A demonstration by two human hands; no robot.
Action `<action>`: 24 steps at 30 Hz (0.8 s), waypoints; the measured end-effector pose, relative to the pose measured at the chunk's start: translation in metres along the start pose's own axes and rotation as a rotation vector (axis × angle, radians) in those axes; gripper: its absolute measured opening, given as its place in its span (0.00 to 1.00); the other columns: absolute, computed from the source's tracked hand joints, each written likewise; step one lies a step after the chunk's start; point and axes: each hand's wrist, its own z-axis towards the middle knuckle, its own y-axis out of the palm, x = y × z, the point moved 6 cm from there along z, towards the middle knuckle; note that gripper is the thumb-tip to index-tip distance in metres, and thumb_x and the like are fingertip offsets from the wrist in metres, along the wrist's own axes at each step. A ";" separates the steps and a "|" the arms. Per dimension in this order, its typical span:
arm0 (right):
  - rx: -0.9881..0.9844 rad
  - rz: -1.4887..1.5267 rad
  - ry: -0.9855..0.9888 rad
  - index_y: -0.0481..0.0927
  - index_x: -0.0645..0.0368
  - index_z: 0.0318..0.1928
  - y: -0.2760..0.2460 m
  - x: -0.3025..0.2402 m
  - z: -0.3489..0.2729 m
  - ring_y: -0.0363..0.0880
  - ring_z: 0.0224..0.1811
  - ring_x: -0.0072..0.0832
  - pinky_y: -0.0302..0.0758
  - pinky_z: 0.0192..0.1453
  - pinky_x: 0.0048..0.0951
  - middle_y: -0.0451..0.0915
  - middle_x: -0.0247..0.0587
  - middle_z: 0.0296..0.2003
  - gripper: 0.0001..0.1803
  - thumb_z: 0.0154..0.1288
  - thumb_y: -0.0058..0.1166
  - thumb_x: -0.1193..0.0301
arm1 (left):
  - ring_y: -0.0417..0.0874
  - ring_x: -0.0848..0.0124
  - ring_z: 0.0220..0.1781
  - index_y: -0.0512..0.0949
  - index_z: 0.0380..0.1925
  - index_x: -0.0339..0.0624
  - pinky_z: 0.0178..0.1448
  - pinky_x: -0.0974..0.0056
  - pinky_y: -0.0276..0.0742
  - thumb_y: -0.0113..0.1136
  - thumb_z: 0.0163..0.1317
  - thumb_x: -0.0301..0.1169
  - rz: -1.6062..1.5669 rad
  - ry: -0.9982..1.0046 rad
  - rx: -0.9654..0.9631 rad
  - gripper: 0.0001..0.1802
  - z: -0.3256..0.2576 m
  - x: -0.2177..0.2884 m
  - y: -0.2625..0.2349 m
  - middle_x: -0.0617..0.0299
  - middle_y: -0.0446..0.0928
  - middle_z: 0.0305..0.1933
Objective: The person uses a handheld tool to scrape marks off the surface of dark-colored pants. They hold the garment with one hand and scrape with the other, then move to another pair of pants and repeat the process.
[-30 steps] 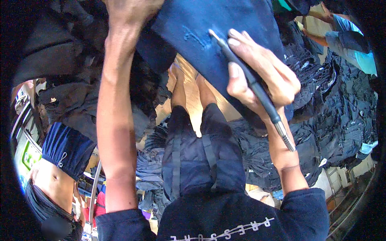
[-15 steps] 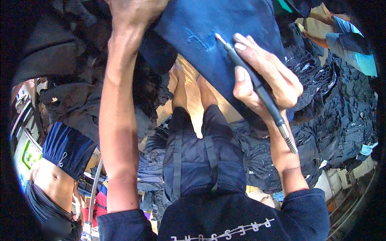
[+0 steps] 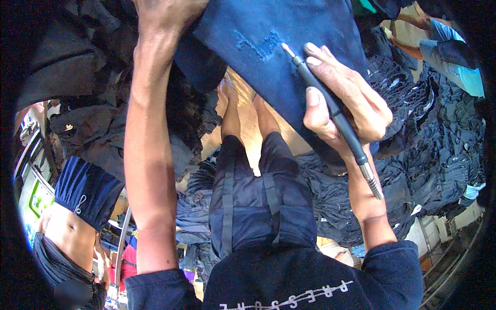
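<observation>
Blue denim cloth (image 3: pixel 227 31) is spread at the top of the view, with a frayed, roughened patch (image 3: pixel 261 45) on its surface. My right hand (image 3: pixel 349 95) is closed around a black pen-shaped rotary grinder handpiece (image 3: pixel 352 138), which has a springy metal sleeve at its rear end. Its small pinkish tip points at the right end of the patch; whether it touches the cloth I cannot tell. My left hand (image 3: pixel 168 18) lies at the cloth's left edge, its fingers cut off by the top of the picture.
Dark garments (image 3: pixel 392 170) lie in big heaps on the right, and more dark cloth (image 3: pixel 67 67) fills the left. Another person (image 3: pixel 70 227) is at the lower left. Someone else's legs (image 3: pixel 413 46) show at the upper right. My bare legs (image 3: pixel 231 113) stand on a tan floor.
The handpiece tip has moved slightly right and sits at the patch's right end. The frayed patch has shifted a little up and left and shows more rough threads. My left arm moved slightly left.
</observation>
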 end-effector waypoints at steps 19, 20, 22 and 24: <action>0.239 0.052 0.224 0.81 0.71 0.62 -0.060 0.020 -0.069 0.88 0.61 0.50 0.82 0.71 0.52 0.88 0.62 0.54 0.28 0.86 0.49 0.55 | 0.64 0.41 0.79 0.76 0.61 0.38 0.83 0.42 0.58 0.78 0.58 0.62 -0.007 0.002 0.081 0.45 0.006 -0.010 -0.003 0.38 0.67 0.74; 0.363 0.029 0.282 0.80 0.70 0.62 -0.074 0.022 -0.085 0.87 0.63 0.52 0.80 0.73 0.54 0.87 0.62 0.55 0.28 0.88 0.47 0.54 | 0.57 0.38 0.84 0.66 0.77 0.33 0.87 0.38 0.51 0.75 0.57 0.69 -0.020 0.080 0.108 0.62 0.011 -0.008 -0.008 0.33 0.61 0.81; 0.525 -0.003 0.408 0.81 0.68 0.60 -0.102 0.018 -0.120 0.86 0.64 0.50 0.78 0.74 0.50 0.87 0.58 0.55 0.27 0.89 0.45 0.53 | 0.58 0.38 0.84 0.63 0.78 0.30 0.86 0.38 0.53 0.77 0.54 0.70 0.051 0.007 0.064 0.67 0.021 -0.018 -0.014 0.34 0.63 0.81; 0.563 -0.066 0.396 0.83 0.65 0.54 -0.122 0.012 -0.144 0.86 0.65 0.44 0.76 0.74 0.44 0.88 0.51 0.53 0.21 0.88 0.50 0.58 | 0.58 0.39 0.84 0.56 0.80 0.24 0.87 0.36 0.51 0.76 0.48 0.76 0.081 -0.161 -0.053 0.77 0.028 -0.030 -0.012 0.32 0.64 0.80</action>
